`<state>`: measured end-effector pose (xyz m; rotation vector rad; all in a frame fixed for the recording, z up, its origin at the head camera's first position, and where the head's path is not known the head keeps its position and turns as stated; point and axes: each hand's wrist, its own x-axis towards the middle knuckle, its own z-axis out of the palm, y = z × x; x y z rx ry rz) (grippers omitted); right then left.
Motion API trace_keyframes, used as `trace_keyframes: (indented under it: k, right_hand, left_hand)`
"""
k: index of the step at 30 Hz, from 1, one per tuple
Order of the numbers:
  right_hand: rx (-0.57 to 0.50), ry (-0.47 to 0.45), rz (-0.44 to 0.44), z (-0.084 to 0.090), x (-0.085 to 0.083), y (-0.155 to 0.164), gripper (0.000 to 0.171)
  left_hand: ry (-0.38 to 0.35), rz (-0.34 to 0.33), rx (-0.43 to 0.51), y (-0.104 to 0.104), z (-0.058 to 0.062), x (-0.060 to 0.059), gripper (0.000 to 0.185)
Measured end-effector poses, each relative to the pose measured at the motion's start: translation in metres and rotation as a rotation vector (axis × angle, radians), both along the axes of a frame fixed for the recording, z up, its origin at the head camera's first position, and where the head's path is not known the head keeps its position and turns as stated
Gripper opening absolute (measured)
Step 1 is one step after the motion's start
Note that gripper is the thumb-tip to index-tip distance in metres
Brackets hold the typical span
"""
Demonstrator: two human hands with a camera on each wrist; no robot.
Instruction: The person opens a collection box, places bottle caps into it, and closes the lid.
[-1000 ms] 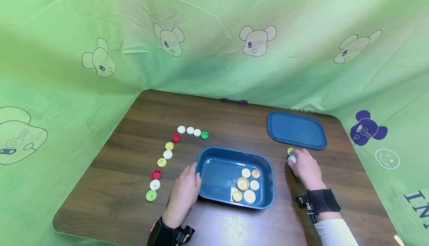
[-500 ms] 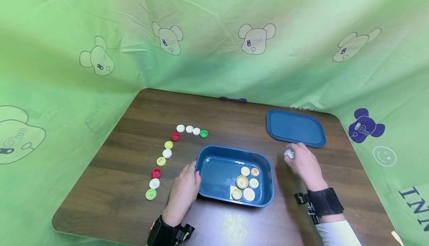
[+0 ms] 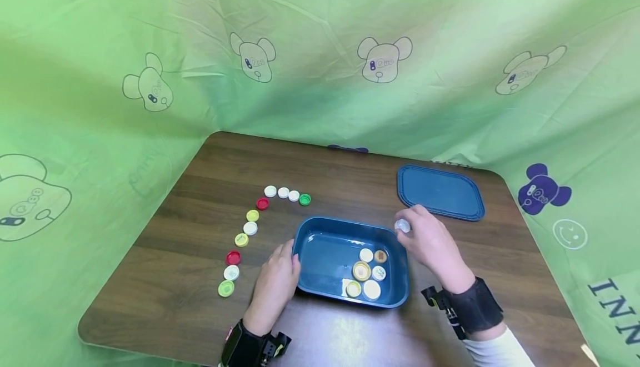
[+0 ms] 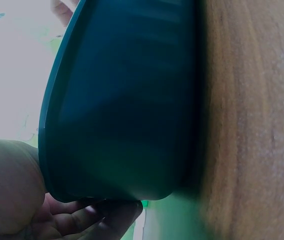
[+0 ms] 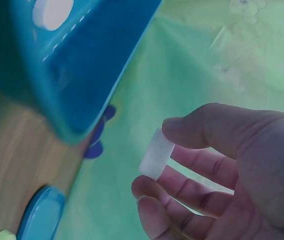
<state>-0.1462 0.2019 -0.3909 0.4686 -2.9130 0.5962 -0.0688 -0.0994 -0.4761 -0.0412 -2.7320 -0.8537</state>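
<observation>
A white bottle cap (image 3: 402,225) is pinched between the thumb and fingers of my right hand (image 3: 427,242), over the right rim of a blue plastic tub (image 3: 320,221). The right wrist view shows that cap (image 5: 157,155) edge-on, held at the fingertips. At the tub's left end, my left hand (image 3: 274,281) grips the wall; in the left wrist view its fingers (image 4: 82,220) curl round the outside below the rim. Inside the tub, several white and yellowish caps (image 3: 371,290) lie toward the right.
Several red, yellow, white and green caps (image 3: 250,228) form a bent row left of the tub. A blue lid (image 3: 440,192) lies flat at the back right, with a pale green cap (image 5: 5,235) beside it. Green printed cloth (image 3: 310,106) encloses the table.
My right hand has picked up the white cap beside the lid, lifted it and carried it left to the tub's edge. My left hand stays on the tub.
</observation>
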Motion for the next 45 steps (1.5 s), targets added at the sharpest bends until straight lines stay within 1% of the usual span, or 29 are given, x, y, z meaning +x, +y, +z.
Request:
trace_keyframes:
  k: [7,12,18,24,32,38,45]
  right_hand:
    - [0.032,-0.029,0.069,0.005,0.007,-0.024,0.024]
    - [0.085,-0.042,0.133,0.004,0.011,-0.04,0.027]
    - [0.103,-0.046,0.211,0.001,0.015,-0.056,0.027]
    - [0.12,-0.066,0.254,-0.005,0.017,-0.065,0.029]
    - [0.153,-0.117,0.277,-0.011,0.018,-0.074,0.026]
    - [0.154,-0.107,0.328,-0.015,0.023,-0.078,0.024]
    - [0.153,-0.092,0.388,-0.015,0.031,-0.086,0.025]
  left_hand:
    - [0.0,0.003,0.011,0.0,-0.001,0.0,0.033]
    - [-0.013,0.004,0.009,0.0,0.0,0.001,0.034]
    - [-0.014,0.002,0.014,0.0,0.001,0.001,0.034]
    - [-0.013,0.001,0.014,0.0,-0.001,0.0,0.033]
    - [-0.012,0.0,0.016,0.0,0.0,0.001,0.034]
    - [-0.02,0.006,0.017,0.0,0.0,0.0,0.034]
    - [-0.012,0.005,0.015,0.0,-0.001,0.0,0.033]
